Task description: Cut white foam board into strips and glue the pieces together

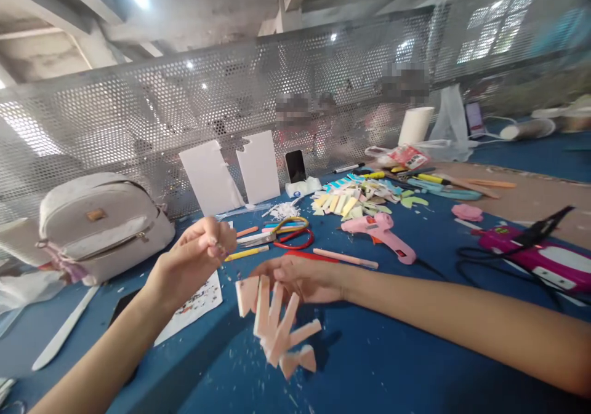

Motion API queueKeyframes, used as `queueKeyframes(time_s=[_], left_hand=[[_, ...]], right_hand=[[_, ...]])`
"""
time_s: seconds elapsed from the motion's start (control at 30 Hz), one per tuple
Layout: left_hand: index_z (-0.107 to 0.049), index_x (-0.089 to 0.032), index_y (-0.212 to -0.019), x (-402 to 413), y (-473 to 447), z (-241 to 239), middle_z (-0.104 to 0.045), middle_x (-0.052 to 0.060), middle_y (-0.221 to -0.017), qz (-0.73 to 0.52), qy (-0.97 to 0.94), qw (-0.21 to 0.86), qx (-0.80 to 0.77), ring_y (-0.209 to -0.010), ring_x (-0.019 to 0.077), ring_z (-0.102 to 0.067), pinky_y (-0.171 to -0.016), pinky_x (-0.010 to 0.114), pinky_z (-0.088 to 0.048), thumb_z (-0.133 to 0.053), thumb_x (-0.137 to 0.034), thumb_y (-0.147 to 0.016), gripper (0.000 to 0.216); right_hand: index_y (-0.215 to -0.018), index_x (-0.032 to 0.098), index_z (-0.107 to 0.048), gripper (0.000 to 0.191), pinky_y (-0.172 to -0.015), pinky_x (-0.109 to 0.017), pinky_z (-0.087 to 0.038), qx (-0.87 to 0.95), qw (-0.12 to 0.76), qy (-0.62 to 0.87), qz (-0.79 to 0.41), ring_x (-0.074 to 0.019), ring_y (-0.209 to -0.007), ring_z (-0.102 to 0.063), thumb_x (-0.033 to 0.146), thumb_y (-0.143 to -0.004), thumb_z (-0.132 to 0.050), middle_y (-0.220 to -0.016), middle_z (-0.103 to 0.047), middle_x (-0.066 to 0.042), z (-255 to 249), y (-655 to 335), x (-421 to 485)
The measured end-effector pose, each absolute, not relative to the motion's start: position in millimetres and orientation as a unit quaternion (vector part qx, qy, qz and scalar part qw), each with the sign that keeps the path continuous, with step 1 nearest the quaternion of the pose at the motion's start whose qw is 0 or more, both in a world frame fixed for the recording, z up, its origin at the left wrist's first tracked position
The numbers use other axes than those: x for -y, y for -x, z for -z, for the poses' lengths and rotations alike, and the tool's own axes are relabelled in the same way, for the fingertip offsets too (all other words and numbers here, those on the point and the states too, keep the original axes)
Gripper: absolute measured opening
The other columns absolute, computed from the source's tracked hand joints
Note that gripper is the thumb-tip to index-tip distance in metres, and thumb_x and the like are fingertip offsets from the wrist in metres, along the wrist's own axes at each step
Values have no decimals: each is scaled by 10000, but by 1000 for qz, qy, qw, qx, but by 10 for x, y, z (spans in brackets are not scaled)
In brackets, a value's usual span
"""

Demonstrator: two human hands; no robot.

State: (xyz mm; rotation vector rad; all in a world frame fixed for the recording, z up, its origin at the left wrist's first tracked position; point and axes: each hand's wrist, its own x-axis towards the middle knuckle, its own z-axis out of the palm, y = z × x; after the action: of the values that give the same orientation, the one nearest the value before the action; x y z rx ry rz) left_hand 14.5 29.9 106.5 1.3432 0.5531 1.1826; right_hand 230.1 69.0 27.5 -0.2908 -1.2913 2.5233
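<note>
My left hand (203, 248) is raised over the blue table with its fingers pinched together. Small crumbs show at its fingertips, and what it pinches is too small to name. Lower and to the right, my right hand (305, 278) curls round the back of a foam piece (277, 328). The piece is pale pink foam, with several narrow strips fanned out and a wider block at its left end. Part of my right fingers is hidden behind it. Scissors (263, 237) with red and yellow handles lie just beyond both hands.
A pink glue gun (381, 235) and a heap of foam strips (348, 199) lie at the back right. A magenta tool (535, 257) with a black cord sits far right. On the left are a white backpack (104, 223) and a crumb-strewn paper sheet (198, 306).
</note>
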Motion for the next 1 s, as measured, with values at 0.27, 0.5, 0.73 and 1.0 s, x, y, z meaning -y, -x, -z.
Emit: queueKeyframes(time_s=[0.27,0.5,0.73,1.0], left_hand=[[-573,-219,-564,-370,62,-737,-369,-33,-488,-460,-622,574,-268,-554,148,-339,-599,294,-332,-775,-432,-721,333],[-570,-198,-591,-334,44,-483,-451,-16,-569,-443,-631,551,-321,-589,146,-404,-586,281,-332,-726,-432,-780,338],[-663,-174,-653,-344,99,-407,-586,16,-647,-429,-665,464,-396,-633,155,-510,-602,263,-374,-738,-426,-790,296],[-675,-181,-775,-194,-136,-151,-628,18,-734,-461,-657,322,-502,-690,174,-512,-635,266,-354,-609,-342,-898,214]], right_hand=[[-1238,146,-606,484,-595,-219,-557,495,5,83,-865,-174,-781,-723,328,-805,-724,-972,-728,-88,-327,-2384,-802],[-1310,175,-571,481,-512,-158,-542,529,12,97,-843,-152,-875,-693,314,-859,-663,-1271,-610,-116,-353,-2393,-828],[-1366,226,-528,462,-622,-176,-541,706,83,181,-679,-139,-970,-625,245,-909,-595,-1334,-568,-77,-329,-2385,-876],[-1039,202,-643,316,-911,-344,-460,810,318,286,-402,-181,-1009,-600,76,-966,-364,-1042,-655,-46,-208,-2246,-761]])
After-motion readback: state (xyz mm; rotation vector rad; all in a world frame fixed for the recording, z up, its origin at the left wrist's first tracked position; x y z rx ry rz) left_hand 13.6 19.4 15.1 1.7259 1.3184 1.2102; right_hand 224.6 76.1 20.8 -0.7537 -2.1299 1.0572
